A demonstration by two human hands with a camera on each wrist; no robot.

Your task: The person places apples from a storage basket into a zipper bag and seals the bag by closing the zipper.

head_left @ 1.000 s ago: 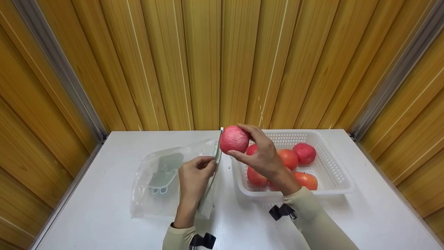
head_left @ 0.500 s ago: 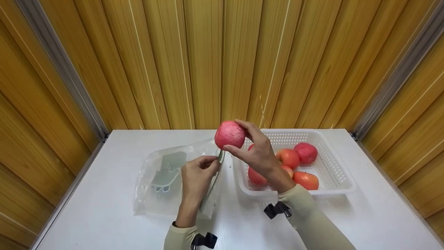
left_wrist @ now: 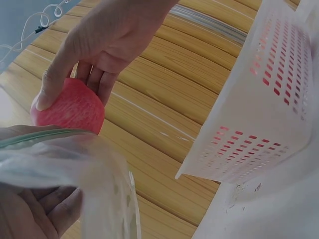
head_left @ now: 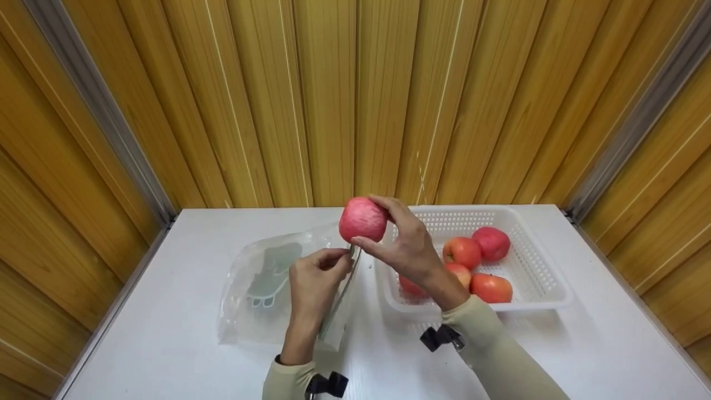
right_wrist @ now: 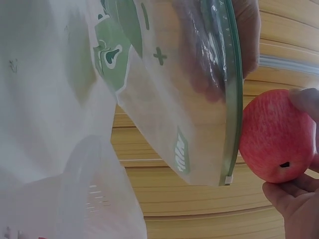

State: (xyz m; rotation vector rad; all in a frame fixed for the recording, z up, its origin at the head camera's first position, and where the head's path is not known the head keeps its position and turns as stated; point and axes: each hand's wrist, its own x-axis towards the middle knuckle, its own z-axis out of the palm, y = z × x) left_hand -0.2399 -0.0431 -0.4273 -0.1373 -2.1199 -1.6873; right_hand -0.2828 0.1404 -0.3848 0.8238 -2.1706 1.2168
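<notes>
A clear plastic zip bag (head_left: 266, 322) with a green printed figure lies over the table's left half, its green-edged mouth raised. My left hand (head_left: 315, 283) pinches that edge between thumb and fingers. In the right wrist view the zip bag (right_wrist: 199, 139) shows a white slider at one end of its green strip. My right hand (head_left: 408, 244) grips a red apple (head_left: 362, 220) between thumb and fingers, right at the bag's mouth. The left wrist view has the apple (left_wrist: 72, 107) just beyond the green strip; whether it touches the bag I cannot tell.
To the right stands a white perforated plastic basket (head_left: 533, 266) with several red apples (head_left: 491, 288) in it, some hidden behind my right hand. Wood-patterned panels (head_left: 328, 100) rise behind the white table (head_left: 150, 333).
The apple in my right hand has moved left, from beside the bag's edge to above it, rising and then dipping slightly. My left hand keeps its pinch on the bag, shifting only a little.
</notes>
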